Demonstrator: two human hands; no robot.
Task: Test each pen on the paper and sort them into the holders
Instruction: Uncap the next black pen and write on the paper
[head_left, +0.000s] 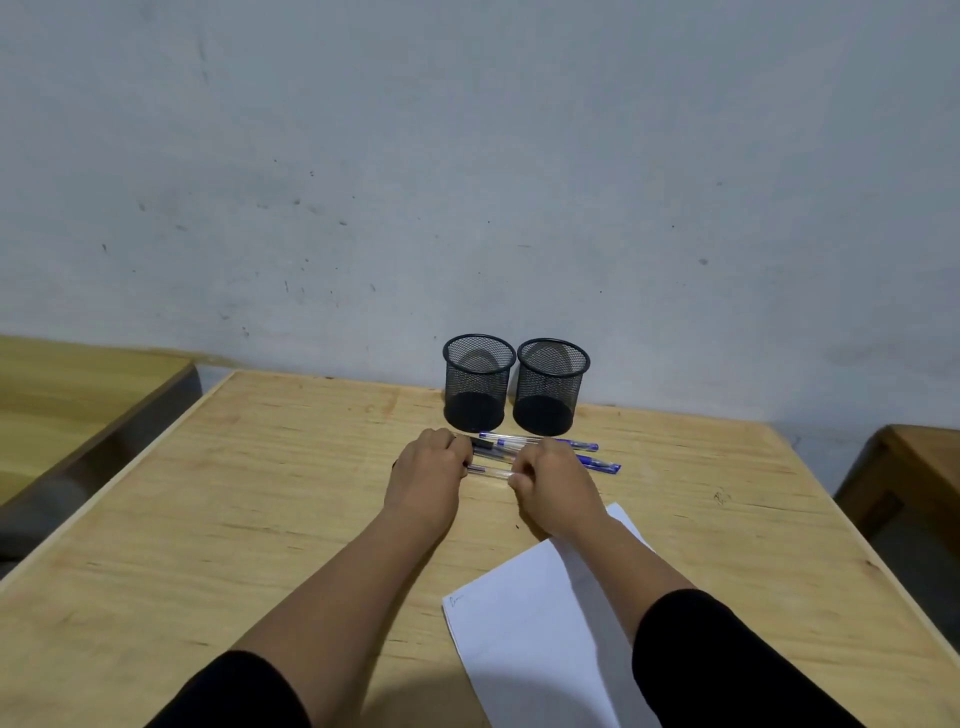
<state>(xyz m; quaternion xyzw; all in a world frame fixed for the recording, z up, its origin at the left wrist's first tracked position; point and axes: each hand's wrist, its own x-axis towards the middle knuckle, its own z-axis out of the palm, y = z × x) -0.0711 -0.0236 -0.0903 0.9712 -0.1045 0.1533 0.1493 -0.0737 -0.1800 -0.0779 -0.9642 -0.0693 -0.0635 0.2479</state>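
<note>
Head view: both hands curl round the ends of a clear plastic pen (489, 472), left hand (427, 470) and right hand (551, 475), on the wooden surface (260, 493). Other pens lie just behind, before two black mesh holders (477, 382). White paper (524, 623) lies nearer.

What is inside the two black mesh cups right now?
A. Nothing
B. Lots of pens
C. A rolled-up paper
A: through the mesh, the left holder and right holder show only their dark bottoms; the pens lie on the table.
</note>
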